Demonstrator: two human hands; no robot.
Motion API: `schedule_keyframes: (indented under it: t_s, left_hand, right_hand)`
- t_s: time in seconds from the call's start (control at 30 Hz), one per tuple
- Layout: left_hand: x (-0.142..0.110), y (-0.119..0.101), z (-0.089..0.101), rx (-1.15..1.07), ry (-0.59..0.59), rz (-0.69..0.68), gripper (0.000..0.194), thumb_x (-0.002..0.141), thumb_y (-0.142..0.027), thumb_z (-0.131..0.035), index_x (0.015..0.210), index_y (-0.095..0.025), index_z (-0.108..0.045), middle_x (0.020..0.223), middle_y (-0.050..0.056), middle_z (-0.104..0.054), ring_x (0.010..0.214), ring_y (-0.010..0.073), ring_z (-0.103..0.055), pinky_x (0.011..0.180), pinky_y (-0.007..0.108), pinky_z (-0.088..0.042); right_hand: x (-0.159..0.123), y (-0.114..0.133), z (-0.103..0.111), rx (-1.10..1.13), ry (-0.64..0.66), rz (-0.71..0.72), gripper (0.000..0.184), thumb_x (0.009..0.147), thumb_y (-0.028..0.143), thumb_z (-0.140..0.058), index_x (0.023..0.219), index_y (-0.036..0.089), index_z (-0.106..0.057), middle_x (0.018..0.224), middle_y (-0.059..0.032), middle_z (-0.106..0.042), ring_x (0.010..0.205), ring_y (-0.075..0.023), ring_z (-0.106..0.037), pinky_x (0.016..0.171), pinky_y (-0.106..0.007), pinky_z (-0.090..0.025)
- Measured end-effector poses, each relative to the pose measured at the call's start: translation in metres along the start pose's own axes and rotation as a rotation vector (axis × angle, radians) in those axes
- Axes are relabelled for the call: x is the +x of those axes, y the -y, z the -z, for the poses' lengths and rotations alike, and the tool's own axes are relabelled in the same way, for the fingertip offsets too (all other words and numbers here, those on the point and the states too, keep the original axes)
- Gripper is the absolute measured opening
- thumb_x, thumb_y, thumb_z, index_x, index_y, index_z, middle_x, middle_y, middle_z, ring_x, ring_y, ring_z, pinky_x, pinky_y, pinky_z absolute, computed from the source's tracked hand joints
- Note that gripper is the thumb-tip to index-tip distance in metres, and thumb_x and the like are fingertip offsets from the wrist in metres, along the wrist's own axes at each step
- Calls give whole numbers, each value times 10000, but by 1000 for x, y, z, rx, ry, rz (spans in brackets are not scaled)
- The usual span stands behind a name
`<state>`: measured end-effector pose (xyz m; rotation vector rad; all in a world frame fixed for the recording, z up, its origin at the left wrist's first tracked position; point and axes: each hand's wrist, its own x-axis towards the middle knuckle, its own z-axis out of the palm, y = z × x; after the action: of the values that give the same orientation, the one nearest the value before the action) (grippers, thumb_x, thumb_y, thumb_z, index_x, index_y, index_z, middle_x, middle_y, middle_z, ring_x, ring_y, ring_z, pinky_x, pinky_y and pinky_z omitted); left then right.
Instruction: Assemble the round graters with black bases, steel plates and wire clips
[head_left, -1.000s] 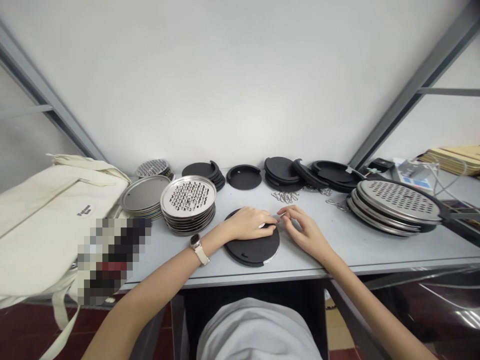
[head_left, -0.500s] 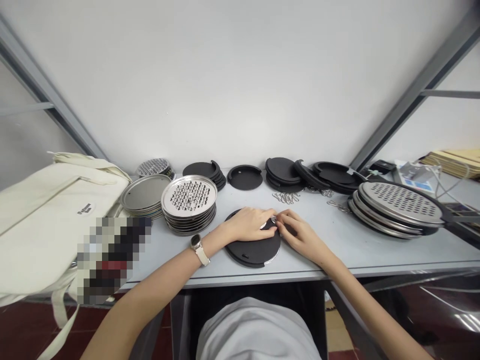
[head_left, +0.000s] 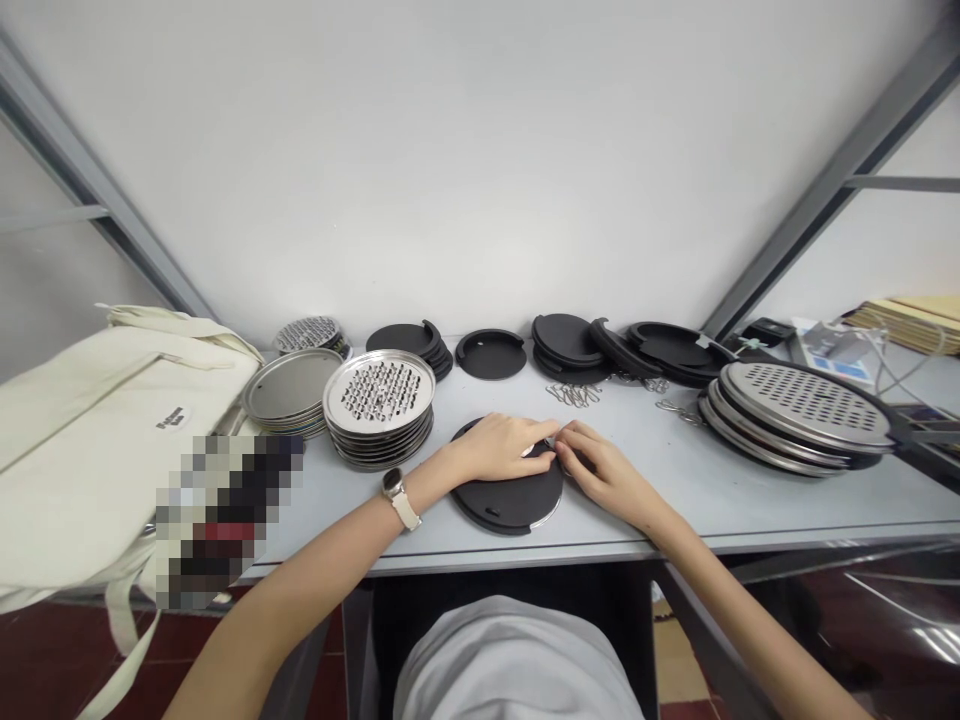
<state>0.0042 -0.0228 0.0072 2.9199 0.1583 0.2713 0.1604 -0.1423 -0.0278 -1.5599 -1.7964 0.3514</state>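
A black round plate (head_left: 506, 503) with a raised partial rim and a shiny metal edge lies near the table's front edge. My left hand (head_left: 495, 447) rests across its upper part and holds it, thumb and forefinger reaching to the right; the other fingers are mostly hidden. A small white patch shows between that thumb and forefinger. At the plate's upper right edge my right hand (head_left: 596, 468) is closed in a pinch beside the left fingertips. A small shiny metal piece (head_left: 550, 443) shows there, mostly covered by the fingers.
Behind are a stack of metal grater discs (head_left: 380, 395), plain metal discs (head_left: 291, 388), several black plates (head_left: 491, 354) and loose wire clips (head_left: 574, 395). Handled graters (head_left: 806, 405) are stacked at right. A cream bag (head_left: 97, 440) lies at left, and metal frame posts (head_left: 817, 190) flank the table.
My right fingertips have shifted slightly at the plate's edge, and less of the metal piece shows. My left hand and the plate stay nearly in place.
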Motion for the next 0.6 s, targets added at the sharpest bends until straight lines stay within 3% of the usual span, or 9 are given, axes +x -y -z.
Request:
schedule_keyframes:
  t_s: [0.17, 0.6]
  left_hand:
    - [0, 2, 0, 20, 5, 18, 207, 904, -385, -424, 1004, -226, -510, 761, -5, -639, 669, 178, -616, 560, 258, -362]
    - [0, 1, -2, 23, -3, 17, 219, 898, -378, -428, 1025, -220, -512, 793, 9, -662, 685, 187, -627, 562, 260, -356]
  right_hand:
    - [-1, 0, 0, 7, 1, -2, 282, 963, 300, -357, 736, 208, -498, 793, -38, -506, 731, -181, -521, 710, -323, -448]
    - [0, 2, 0, 24, 7, -18, 283, 953, 288, -371, 693, 208, -452, 748, -22, -484, 694, -173, -493, 676, -308, -419]
